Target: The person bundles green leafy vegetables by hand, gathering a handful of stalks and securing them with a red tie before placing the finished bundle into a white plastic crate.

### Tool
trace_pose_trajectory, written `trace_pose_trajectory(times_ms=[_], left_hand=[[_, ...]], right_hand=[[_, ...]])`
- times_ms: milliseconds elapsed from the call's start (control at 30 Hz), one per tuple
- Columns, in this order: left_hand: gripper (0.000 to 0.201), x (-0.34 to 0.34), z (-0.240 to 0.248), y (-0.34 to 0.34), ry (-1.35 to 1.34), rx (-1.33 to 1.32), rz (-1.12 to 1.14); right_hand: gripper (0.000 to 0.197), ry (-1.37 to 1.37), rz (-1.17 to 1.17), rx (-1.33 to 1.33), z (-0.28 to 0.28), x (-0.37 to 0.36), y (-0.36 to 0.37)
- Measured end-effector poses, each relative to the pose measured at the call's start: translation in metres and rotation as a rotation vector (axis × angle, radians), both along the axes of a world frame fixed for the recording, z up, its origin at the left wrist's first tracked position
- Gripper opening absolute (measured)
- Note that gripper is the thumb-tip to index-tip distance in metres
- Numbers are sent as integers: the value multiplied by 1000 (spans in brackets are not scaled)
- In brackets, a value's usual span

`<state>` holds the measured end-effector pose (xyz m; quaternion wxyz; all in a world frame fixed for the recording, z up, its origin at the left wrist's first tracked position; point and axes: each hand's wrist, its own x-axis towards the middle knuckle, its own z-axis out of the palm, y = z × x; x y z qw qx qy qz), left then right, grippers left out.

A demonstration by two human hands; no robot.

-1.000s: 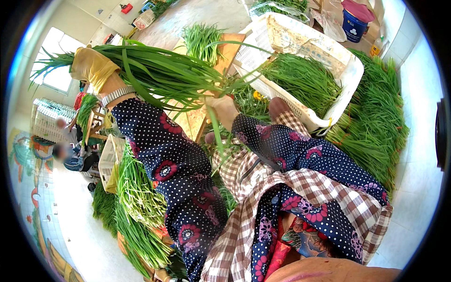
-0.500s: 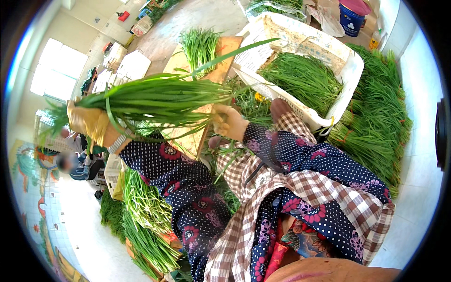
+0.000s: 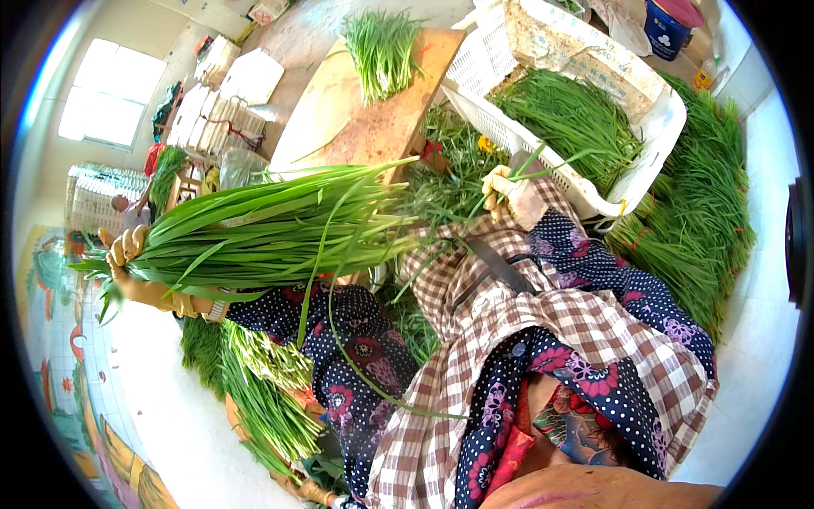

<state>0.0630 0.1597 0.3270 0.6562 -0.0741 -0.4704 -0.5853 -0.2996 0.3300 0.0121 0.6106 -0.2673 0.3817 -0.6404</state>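
Note:
My left hand (image 3: 131, 265), in a tan glove, is closed around the leafy end of a big bunch of garlic chives (image 3: 275, 229). The bunch lies level across the front of me, pale stem ends pointing right. One long blade hangs from it over my apron. To the right, above my lap, my gloved right hand (image 3: 515, 199) pinches a few loose chive blades (image 3: 555, 165), apart from the bunch. Past the bunch, a wooden board (image 3: 331, 114) carries a smaller chive bundle (image 3: 381, 59) at its far end.
A white plastic crate (image 3: 585, 72) with chives stands at far right. Beside it are stacked chive bundles (image 3: 712, 204) and a blue bucket (image 3: 667, 32). Loose leaves (image 3: 454, 148) lie between board and crate. More chives (image 3: 271, 407) lie at lower left. Another person (image 3: 131, 210) is far left.
My right hand has moved right, away from the bunch, with a few blades in it. The bunch has dropped lower with my left hand. My view has shifted, showing more of the board.

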Motion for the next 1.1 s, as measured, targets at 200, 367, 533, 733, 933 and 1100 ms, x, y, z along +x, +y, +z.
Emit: trace_pose_trajectory(times_ms=[200, 367, 533, 733, 933, 1100], left_hand=[[39, -13, 1, 8, -14, 21, 78], [40, -17, 11, 6, -25, 42, 5], [40, -20, 5, 8, -23, 66, -164], [38, -34, 0, 14, -23, 52, 50], [38, -23, 1, 14, -35, 27, 80], [37, -22, 10, 11, -28, 9, 66]], right_hand=[[58, 1226, -103, -495, 70, 34, -15], [40, 1143, -170, -903, 68, 67, -57], [20, 1338, -34, -1049, 50, 54, -46], [9, 1495, 377, -598, -27, -4, -13], [45, 1325, -87, -1017, 56, 7, -28], [42, 1424, 498, -833, 89, 49, -47]])
